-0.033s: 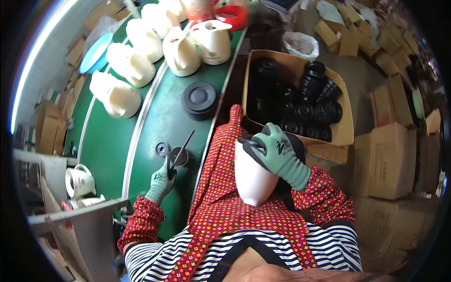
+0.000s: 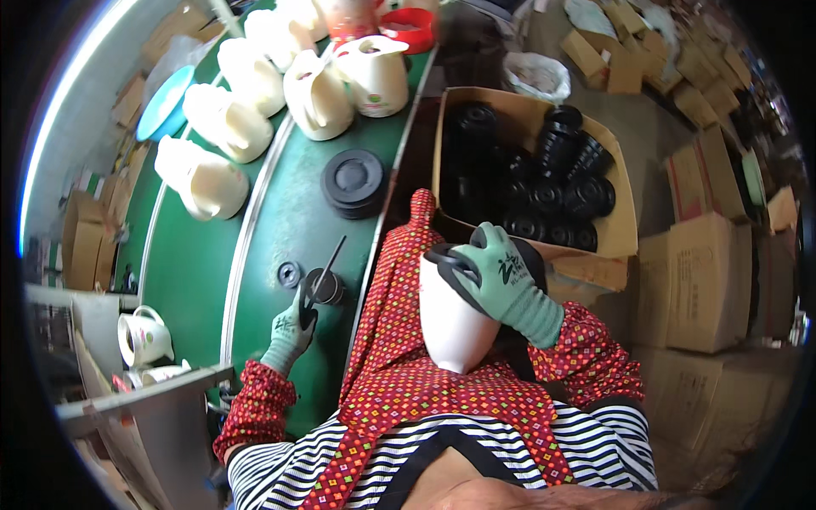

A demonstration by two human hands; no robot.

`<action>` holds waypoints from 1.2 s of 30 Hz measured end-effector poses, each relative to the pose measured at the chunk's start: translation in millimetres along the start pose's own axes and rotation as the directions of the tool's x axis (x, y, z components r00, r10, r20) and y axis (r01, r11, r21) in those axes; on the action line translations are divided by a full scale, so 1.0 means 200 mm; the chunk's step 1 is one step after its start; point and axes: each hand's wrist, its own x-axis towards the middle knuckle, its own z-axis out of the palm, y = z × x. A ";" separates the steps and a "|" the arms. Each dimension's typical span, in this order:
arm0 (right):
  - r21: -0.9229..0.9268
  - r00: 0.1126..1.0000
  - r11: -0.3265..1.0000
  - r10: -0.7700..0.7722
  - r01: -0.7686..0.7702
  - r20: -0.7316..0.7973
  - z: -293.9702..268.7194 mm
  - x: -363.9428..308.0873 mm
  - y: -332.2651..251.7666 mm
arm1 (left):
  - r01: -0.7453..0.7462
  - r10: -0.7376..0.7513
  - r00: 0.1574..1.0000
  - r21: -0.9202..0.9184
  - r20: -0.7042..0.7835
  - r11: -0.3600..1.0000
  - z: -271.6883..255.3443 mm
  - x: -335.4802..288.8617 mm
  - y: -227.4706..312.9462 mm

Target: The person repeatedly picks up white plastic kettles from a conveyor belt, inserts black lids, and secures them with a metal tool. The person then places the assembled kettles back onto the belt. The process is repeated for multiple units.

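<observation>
My right hand (image 2: 507, 280), in a green and black work glove, grips the black-rimmed end of a white jug body (image 2: 457, 323). The jug lies tilted on my apron, its narrower end toward me. On the left, my gloved left hand (image 2: 294, 330) is closed around a thin dark stick (image 2: 336, 257). The stick slants across a small dark round pot (image 2: 328, 287) on the green worktop; whether its lower end is in the pot is hidden by my fingers. A small dark ring-shaped part (image 2: 289, 274) lies beside the pot.
Stacked black round lids (image 2: 353, 183) sit farther up the green worktop (image 2: 280, 217). Behind them stand several cream jugs (image 2: 319, 100), a red basin (image 2: 410, 38) and a blue basin (image 2: 167, 104). To the right, a carton (image 2: 627, 191) holds several black parts; more cartons (image 2: 705, 285) are stacked beyond.
The scene has shifted slightly to the left in the picture. Both hands keep their holds on the stick and the jug body.
</observation>
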 end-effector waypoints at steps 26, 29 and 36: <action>0.885 0.967 0.454 -0.253 0.105 0.015 0.15 0.50 0.70 | -0.548 0.751 0.623 -0.561 0.221 0.620 -0.73 0.95 1.76; 0.941 0.964 0.336 -0.238 -0.030 0.116 0.14 0.48 0.64 | -0.517 0.862 0.411 -0.703 0.297 0.489 -0.56 0.97 1.88; 0.869 0.943 0.389 -0.247 0.306 -0.221 0.01 0.35 0.47 | -0.365 0.862 0.421 -0.817 0.284 0.447 -0.54 0.93 1.93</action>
